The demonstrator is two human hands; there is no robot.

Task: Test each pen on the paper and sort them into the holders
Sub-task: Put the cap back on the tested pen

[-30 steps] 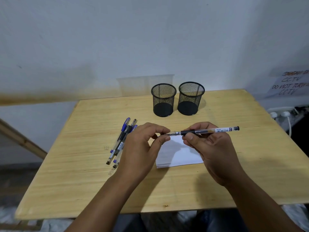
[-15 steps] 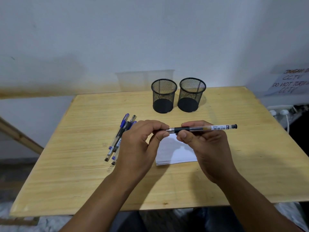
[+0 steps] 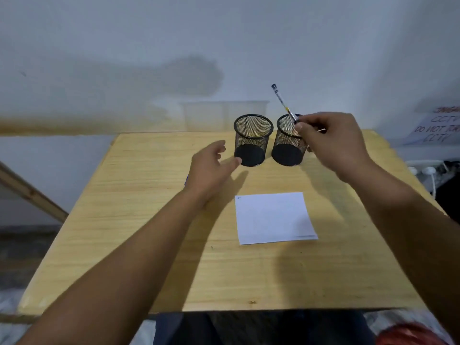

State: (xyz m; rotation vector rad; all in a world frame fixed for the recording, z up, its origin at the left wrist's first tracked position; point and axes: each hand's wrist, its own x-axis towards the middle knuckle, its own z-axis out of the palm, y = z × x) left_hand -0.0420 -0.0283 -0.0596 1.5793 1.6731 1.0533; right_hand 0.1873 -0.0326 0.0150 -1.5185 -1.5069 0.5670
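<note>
My right hand [image 3: 331, 143] grips a clear pen with a black cap end [image 3: 283, 103], tilted up and to the left over the rim of the right black mesh holder [image 3: 286, 148]. The left mesh holder [image 3: 252, 140] stands beside it with nothing visible inside. My left hand [image 3: 211, 170] hovers open, fingers spread, just left of the left holder. A white paper [image 3: 273, 217] lies flat on the wooden table [image 3: 139, 220] with a small mark at its top left corner. The loose pens are hidden under my left hand and forearm.
A clear plastic container [image 3: 224, 115] stands against the wall behind the holders. A paper sign [image 3: 438, 128] and a power strip with plugs [image 3: 423, 170] sit beyond the table's right edge. A wooden beam [image 3: 29, 195] slants at the left.
My right hand has carried the pen from above the paper up to the right holder, now tilted upright. My left hand has let go of the pen and opened, moving toward the left holder.
</note>
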